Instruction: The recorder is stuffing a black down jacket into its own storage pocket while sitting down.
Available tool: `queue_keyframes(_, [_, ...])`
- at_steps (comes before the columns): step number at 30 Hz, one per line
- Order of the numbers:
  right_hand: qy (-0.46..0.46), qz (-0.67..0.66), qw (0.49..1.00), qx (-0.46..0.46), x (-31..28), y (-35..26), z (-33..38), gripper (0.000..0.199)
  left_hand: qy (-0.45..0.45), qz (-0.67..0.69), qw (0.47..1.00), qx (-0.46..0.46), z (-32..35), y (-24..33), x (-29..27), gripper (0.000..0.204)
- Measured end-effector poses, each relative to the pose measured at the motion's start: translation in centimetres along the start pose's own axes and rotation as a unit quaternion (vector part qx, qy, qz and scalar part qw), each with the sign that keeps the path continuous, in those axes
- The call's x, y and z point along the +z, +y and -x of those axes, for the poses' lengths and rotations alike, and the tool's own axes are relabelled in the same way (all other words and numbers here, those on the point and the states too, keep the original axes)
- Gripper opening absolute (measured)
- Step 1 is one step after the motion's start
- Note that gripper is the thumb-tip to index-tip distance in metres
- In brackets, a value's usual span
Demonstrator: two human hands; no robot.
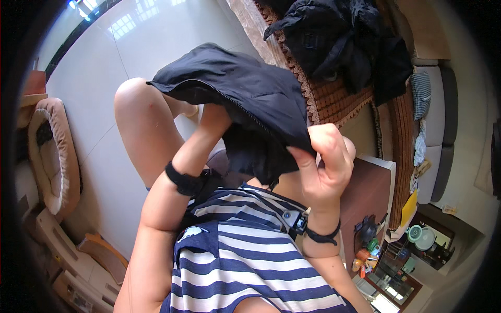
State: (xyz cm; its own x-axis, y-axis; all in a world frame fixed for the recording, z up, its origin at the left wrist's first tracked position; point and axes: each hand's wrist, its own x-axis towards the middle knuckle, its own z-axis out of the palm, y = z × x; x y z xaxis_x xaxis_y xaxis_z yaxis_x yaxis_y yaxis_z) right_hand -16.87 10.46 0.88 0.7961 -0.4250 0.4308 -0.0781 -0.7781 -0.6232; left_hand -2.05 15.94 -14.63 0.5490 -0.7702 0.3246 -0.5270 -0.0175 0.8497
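Observation:
A black zip-up jacket (255, 94) lies draped over my lap and knees, its zipper edge curving across the front. My left hand (216, 119) reaches under that zipper edge into the jacket; the cloth hides its fingers, so their grip cannot be seen. At the jacket's right edge, my right hand (329, 164) pinches the fabric between thumb and bent fingers and holds it up. Below, the jacket's dark inner side hangs partly open toward me. Black straps circle both my wrists.
More dark clothes (334, 44) are heaped on a brown woven seat cover (342, 101) at the far right. A brown-topped table (365, 193) stands close by my right arm, with small items on it. At the left, a beige pet bed (65, 161) rests by the tiled floor (96, 68).

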Motion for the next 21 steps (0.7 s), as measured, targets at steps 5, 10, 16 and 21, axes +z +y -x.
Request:
queue_keyframes(5, [0.039, 0.044, 0.994, 0.092, 0.7, 0.9, -0.1, 0.02, -0.083, 0.173, 0.979, 0.064, -0.2, 5.6, -1.7, 0.037])
queue_keyframes(10, [0.084, 0.03, 0.977, 0.195, 0.8, 1.6, -0.4, 0.012, -0.142, 0.362, 0.915, -0.111, 0.6, 6.3, -1.7, 0.035])
queue_keyframes(16, [0.045, 0.028, 0.996, 0.078, 1.6, 1.2, 0.1, 0.008, -0.101, 0.063, 0.991, 0.059, -0.8, 6.2, -0.6, 0.021])
queue_keyframes(21, [0.042, 0.027, 0.997, 0.057, 0.8, 1.0, 0.1, 0.006, 0.023, -0.014, 0.999, 0.033, 0.0, 3.3, 1.2, 0.028])
